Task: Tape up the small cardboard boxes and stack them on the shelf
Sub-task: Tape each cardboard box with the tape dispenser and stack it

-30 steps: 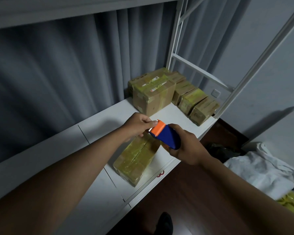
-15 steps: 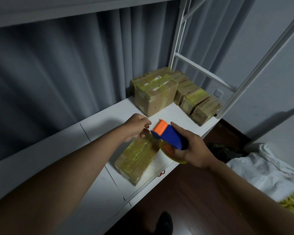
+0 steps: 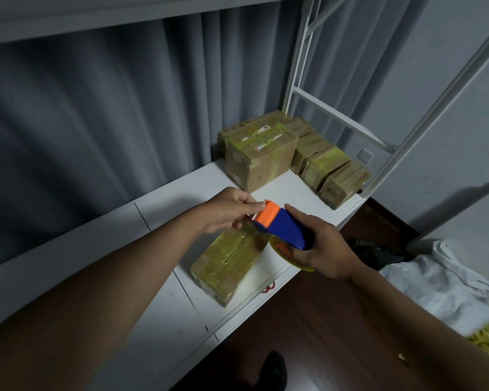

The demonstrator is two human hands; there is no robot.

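Where the left hand (image 3: 226, 210) meets the orange head of the tape dispenser (image 3: 283, 228), its curled fingertips pinch at the toothed edge; whether a tape end sits between them cannot be made out. The right hand (image 3: 326, 249) is wrapped around the dispenser's blue plastic body, its palm covering most of the yellowish tape roll below. Directly under both hands, a long rectangular cardboard box (image 3: 226, 262) lies flat on the white shelf (image 3: 181, 193), its glossy taped top creased along a centre seam and its far end hidden by the hands. At 1 o'clock from it, well apart, a larger labelled box (image 3: 259, 153) stands beside a row of small taped boxes (image 3: 326, 169), partly masking the rearmost. At 4 o'clock, crumpled white cloth (image 3: 441, 289) is cut off by the frame edge.
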